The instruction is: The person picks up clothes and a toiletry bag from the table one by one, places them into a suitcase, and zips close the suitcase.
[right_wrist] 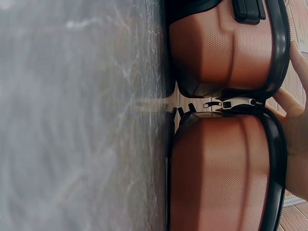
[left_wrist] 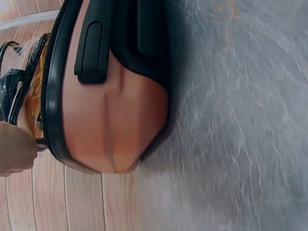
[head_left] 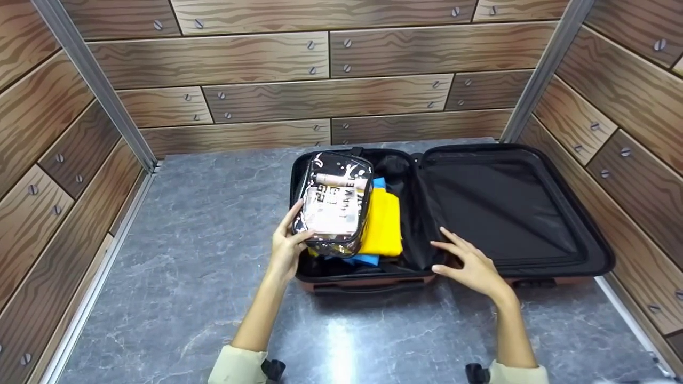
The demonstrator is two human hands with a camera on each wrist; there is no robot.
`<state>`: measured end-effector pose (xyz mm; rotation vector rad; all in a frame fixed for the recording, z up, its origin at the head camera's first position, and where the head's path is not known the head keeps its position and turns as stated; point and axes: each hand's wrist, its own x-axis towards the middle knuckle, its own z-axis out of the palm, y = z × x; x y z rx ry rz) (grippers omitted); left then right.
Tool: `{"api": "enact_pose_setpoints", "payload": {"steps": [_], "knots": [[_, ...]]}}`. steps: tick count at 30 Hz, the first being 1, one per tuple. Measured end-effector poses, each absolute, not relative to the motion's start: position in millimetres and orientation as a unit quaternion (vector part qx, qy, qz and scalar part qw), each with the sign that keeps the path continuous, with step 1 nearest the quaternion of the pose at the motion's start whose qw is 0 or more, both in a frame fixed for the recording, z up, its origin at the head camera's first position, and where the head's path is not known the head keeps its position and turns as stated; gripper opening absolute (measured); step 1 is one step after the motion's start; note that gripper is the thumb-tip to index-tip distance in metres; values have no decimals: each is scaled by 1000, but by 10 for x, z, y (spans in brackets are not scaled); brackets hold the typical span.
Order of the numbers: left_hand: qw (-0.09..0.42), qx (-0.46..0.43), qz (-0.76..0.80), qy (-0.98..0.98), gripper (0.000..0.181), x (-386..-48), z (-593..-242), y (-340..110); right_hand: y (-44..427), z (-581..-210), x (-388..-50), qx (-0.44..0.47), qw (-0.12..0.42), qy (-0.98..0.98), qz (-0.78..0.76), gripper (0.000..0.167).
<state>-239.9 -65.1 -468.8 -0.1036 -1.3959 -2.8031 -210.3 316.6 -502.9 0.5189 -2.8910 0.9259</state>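
Note:
A clear toiletry bag [head_left: 341,205] with black trim lies tilted over the left half of an open suitcase [head_left: 368,276]. My left hand [head_left: 288,242] grips its lower left edge, thumb on top. Inside the bag are a white box [head_left: 332,213] and a pale pink tube [head_left: 341,181]. Beneath it show a folded yellow cloth [head_left: 383,224] and a blue cloth [head_left: 365,260]. My right hand [head_left: 472,266], fingers spread, hovers at the front of the suitcase where its halves meet; the right wrist view shows it beside the rim, contact unclear.
The suitcase's right half [head_left: 501,208], lined in black, lies flat toward the right wall. A zipper pull [right_wrist: 231,103] hangs between the copper-coloured shells. Grey marbled tabletop [head_left: 203,224] spreads to the left and front; wood-patterned walls [head_left: 331,53] enclose the back and sides.

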Motion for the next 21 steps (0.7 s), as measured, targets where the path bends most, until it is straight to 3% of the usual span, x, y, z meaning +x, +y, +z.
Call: {"api": "enact_pose_setpoints", "payload": {"steps": [21], "knots": [[10,-19,-881,-473,68,-2622,-4807,-280,3169,-5032,-2091,166,25,-937,306,57]]}}
